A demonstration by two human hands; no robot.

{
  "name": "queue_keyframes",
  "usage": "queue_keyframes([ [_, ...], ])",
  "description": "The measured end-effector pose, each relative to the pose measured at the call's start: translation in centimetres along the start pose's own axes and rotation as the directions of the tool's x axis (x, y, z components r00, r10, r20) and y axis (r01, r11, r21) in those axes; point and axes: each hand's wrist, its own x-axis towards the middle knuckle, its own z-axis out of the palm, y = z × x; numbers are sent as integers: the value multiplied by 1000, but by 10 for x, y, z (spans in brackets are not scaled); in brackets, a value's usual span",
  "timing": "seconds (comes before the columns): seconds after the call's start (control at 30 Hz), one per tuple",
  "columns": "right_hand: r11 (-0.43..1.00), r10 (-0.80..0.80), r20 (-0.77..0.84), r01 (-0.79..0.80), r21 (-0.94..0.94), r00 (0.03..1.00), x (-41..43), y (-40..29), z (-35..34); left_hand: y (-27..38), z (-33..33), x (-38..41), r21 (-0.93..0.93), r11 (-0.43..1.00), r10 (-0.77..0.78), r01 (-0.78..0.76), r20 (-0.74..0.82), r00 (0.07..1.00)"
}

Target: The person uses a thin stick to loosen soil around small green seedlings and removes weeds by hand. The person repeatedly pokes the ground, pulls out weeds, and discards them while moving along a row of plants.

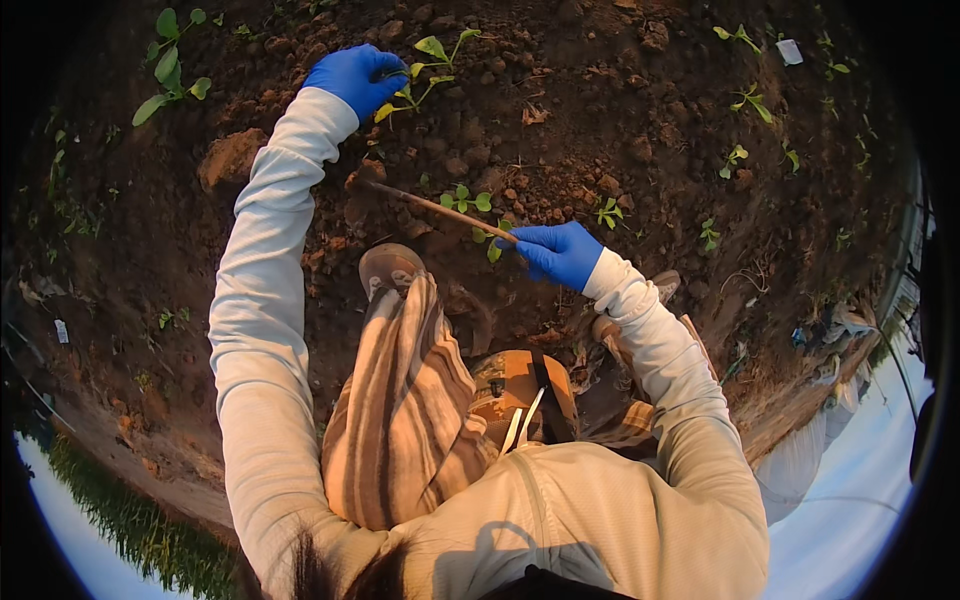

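My left hand (360,79), in a blue glove, reaches to a leafy seedling (409,96) at the top. Its thumb and fingertips are pinched together beside the yellow-green leaves; whether a leaf or stem is between them cannot be told. My right hand (555,253), also gloved in blue, grips the near end of a thin wooden stick-like handle (442,210). The handle slants up and left to a soil-coloured end resting at the ground, whose shape is unclear. Small round-leaved seedlings (465,199) grow right beside the handle, some leaves partly behind it.
Clods of brown soil (232,157) lie around. A larger leafy plant (171,75) stands at upper left, and several seedlings (752,103) grow on the right. My shoe (390,266) is planted below the handle's far end. Plastic litter (847,324) lies at the right edge.
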Motion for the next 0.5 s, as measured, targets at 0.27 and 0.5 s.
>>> queue_keyframes([
  [0.27, 975, 66, -127, -37, 221, 990, -24, 10, 9, 5, -2, -1, -10, 1000, -29, 29, -5, 1000],
  [0.5, 910, 183, -25, -160, 383, 983, -63, 19, 57, 5, -1, -4, 4, 1000, 23, -22, -34, 999],
])
